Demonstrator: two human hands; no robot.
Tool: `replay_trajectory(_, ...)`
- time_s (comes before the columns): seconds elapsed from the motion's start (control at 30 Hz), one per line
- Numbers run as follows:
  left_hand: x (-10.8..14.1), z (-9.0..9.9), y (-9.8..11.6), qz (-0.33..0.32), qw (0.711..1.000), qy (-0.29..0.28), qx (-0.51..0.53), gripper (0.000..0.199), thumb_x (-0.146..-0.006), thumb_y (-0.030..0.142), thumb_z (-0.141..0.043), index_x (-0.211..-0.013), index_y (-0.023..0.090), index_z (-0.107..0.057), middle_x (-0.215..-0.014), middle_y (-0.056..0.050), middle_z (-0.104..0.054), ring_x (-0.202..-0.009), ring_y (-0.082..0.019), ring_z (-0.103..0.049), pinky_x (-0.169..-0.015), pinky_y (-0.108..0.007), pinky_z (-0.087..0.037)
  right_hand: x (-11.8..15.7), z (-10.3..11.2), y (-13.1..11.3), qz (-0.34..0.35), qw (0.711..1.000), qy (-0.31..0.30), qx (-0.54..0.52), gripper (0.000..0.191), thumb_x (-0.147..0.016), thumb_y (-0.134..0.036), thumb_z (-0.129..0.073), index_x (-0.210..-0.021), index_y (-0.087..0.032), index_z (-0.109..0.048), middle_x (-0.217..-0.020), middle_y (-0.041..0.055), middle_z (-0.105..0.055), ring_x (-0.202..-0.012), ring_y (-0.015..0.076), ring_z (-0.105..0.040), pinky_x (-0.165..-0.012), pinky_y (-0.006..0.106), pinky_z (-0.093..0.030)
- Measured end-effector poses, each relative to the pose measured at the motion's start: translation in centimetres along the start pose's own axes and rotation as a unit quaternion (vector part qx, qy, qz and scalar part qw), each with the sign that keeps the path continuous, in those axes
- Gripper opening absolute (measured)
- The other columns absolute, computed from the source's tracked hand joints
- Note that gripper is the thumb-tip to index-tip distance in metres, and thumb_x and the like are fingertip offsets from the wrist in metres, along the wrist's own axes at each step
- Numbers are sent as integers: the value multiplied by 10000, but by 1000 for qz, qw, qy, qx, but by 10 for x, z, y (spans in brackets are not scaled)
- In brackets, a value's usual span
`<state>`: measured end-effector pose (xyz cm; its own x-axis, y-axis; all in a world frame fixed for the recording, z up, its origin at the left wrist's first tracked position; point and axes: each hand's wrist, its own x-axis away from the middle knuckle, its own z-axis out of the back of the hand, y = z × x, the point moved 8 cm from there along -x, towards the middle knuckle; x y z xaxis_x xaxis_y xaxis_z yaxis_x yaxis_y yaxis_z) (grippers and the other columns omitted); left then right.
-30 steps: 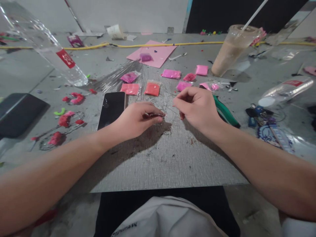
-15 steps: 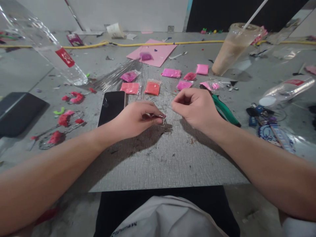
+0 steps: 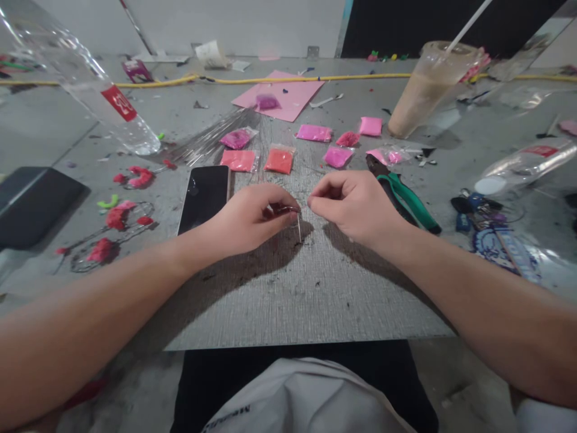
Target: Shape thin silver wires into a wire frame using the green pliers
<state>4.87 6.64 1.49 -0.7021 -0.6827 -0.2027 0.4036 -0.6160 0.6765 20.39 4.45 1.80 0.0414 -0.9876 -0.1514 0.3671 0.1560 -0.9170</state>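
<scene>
I sit at a grey surface, finely streaked and scattered with dark scraps, with a pale wall and a black panel behind it. A yellow cable runs across the far part, passing over pink paper. Nearer lie soft, pillow-shaped packets in clear film, among them an orange one, and a fanned bundle of straight, shiny strands. A flat, glossy black phone lies just beside my left wrist; green-handled pliers rest beyond my right.

My left grip is narrow, thumb and fingers closed on thin, bent metal wire, one straight end hanging down past the fingertips. My right grip is pinched thumb to finger, near the left but apart; whether anything sits between those tips I cannot tell.
</scene>
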Motion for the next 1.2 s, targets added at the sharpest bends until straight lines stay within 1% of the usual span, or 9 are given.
replay_trajectory(0.13,0,0,-3,30,998,9,48,132,-986,282,-657,-972,167,-722,-859,-21,-698,-727,-125,-605,-634,-251,-461,0,-11,8,-55,986,-50,-151,189,-886,-288,-685,-719,-198,-686,-577,-24,-605,-475,104,-531,-421,250,-408)
replay_trajectory(0.23,0,0,-5,48,995,10,85,134,-996,274,-640,-959,170,-718,-749,18,-600,-653,-106,-505,-582,-246,-386,-1,-17,15,-83,971,-63,-216,70,-841,-209,-660,-808,-188,-719,-641,-11,-658,-514,118,-593,-432,245,-464)
replay_trajectory(0.3,0,-1,-5,48,993,5,106,136,-997,269,-636,-939,170,-709,-721,30,-566,-641,-102,-479,-582,-249,-375,-3,-17,13,-56,977,-62,-196,63,-794,-160,-687,-840,-189,-720,-613,-36,-635,-500,111,-574,-442,245,-471)
replay_trajectory(0.37,-1,-2,-5,47,991,0,125,133,-994,263,-637,-920,170,-697,-720,27,-576,-649,-106,-495,-594,-254,-388,-3,-16,9,-6,986,-59,-157,71,-786,-172,-741,-848,-191,-713,-608,-51,-626,-493,104,-556,-450,249,-459)
replay_trajectory(0.53,-2,-5,-7,69,985,-6,161,145,-989,265,-637,-890,170,-684,-733,10,-645,-670,-119,-574,-615,-255,-435,-1,-13,-3,95,991,-41,-79,87,-829,-224,-784,-863,-180,-718,-744,-9,-711,-592,105,-596,-527,262,-476)
replay_trajectory(0.7,-1,-8,-7,91,974,-12,209,132,-986,247,-645,-891,167,-690,-760,5,-682,-698,-120,-661,-653,-242,-497,3,-9,-7,133,991,-21,-2,61,-857,-215,-748,-902,-177,-733,-806,16,-745,-687,132,-652,-577,259,-510)
replay_trajectory(0.8,-1,-8,-7,90,974,-16,207,137,-995,244,-641,-892,165,-687,-761,8,-673,-701,-116,-675,-653,-235,-506,5,-9,-12,163,985,-18,50,50,-859,-209,-732,-902,-182,-730,-820,20,-746,-720,145,-662,-580,256,-518)
replay_trajectory(1.03,-1,-7,-7,90,981,-19,172,197,-1020,282,-619,-873,164,-675,-730,16,-637,-644,-96,-612,-590,-218,-452,11,-8,-21,201,974,4,102,22,-885,-213,-723,-885,-190,-724,-817,20,-757,-712,150,-669,-609,268,-541)
replay_trajectory(1.2,0,-6,-9,108,984,-15,141,218,-1022,306,-603,-878,161,-680,-716,1,-641,-629,-110,-565,-565,-238,-420,15,-7,-26,228,966,14,123,24,-919,-203,-717,-904,-191,-732,-832,24,-764,-734,156,-686,-638,272,-554)
